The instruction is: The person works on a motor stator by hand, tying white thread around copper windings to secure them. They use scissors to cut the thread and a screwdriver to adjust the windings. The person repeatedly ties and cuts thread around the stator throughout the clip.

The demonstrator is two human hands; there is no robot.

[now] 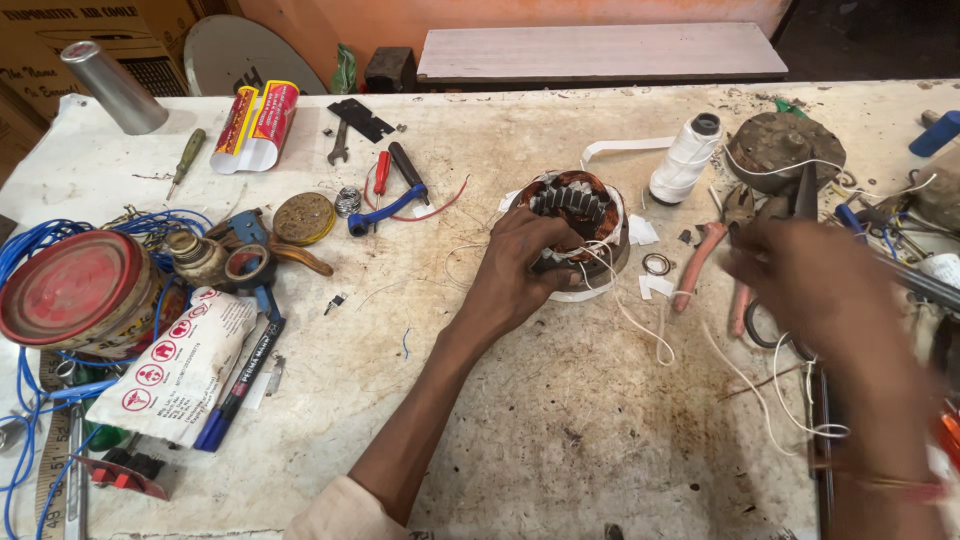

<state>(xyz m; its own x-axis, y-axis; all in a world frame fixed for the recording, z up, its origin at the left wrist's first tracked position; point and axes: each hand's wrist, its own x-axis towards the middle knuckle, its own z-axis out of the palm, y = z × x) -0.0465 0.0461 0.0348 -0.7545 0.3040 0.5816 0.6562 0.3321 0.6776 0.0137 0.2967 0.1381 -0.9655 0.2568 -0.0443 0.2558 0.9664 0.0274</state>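
My left hand [515, 270] grips the near side of a round motor stator [578, 205] with copper windings and white insulation, which stands on the stained worktable [560, 420]. My right hand [810, 285] is blurred at the right. It holds a dark pointed tool [806, 192] above pink-handled pliers [705, 262]. White cord [650, 335] trails from the stator across the table toward the right hand. A spool of white thread [686, 158] stands just behind the stator.
A red-lidded tin [75, 290] with blue wire, a white packet [180, 365], a blue marker [238, 385], tape rolls, screwdrivers and a spanner lie at the left. A rusty round motor part [785, 148] and more tools crowd the right edge. A metal can [112, 87] stands far left.
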